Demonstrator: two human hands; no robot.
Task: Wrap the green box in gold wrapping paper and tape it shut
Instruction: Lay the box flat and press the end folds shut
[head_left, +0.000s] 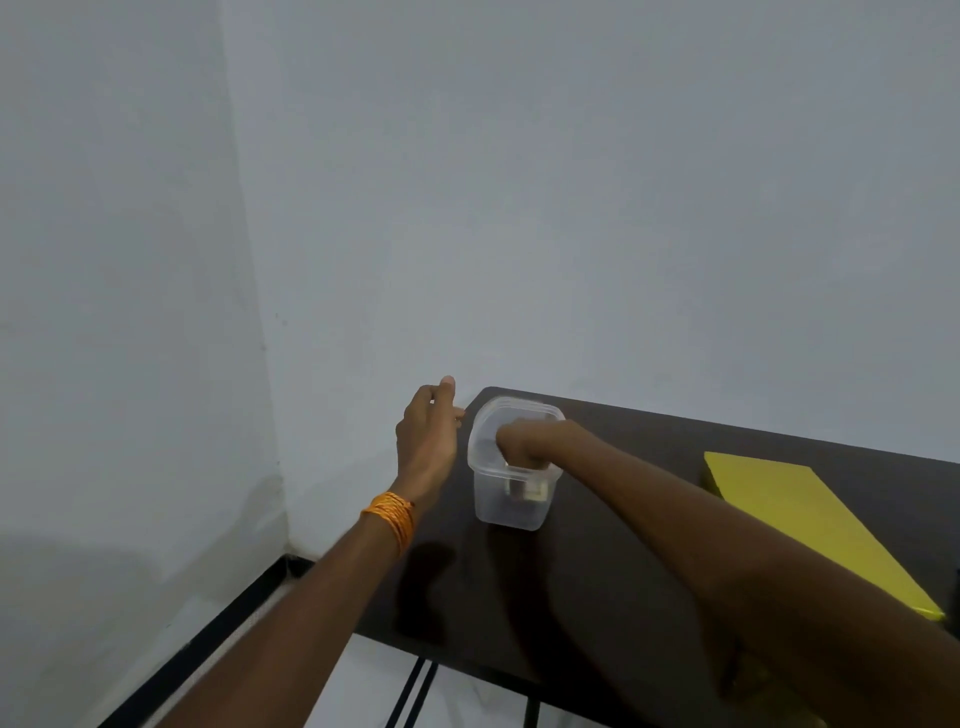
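We seem to be in a plain indoor room, a corner of a home or a bare work space, though we cannot tell which. A dark table (597, 597) on thin black metal legs (403, 693) stands against bare pale grey walls (571, 208) that meet in a corner left of the table. A black skirting (208, 642) and pale floor (374, 686) lie below the table.

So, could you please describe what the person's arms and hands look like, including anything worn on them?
No sleeves show; the left forearm and right forearm are bare. A stack of thin orange bands circles the wrist below the left hand. No ring, watch or band is visible on the right hand, though it is blurred.
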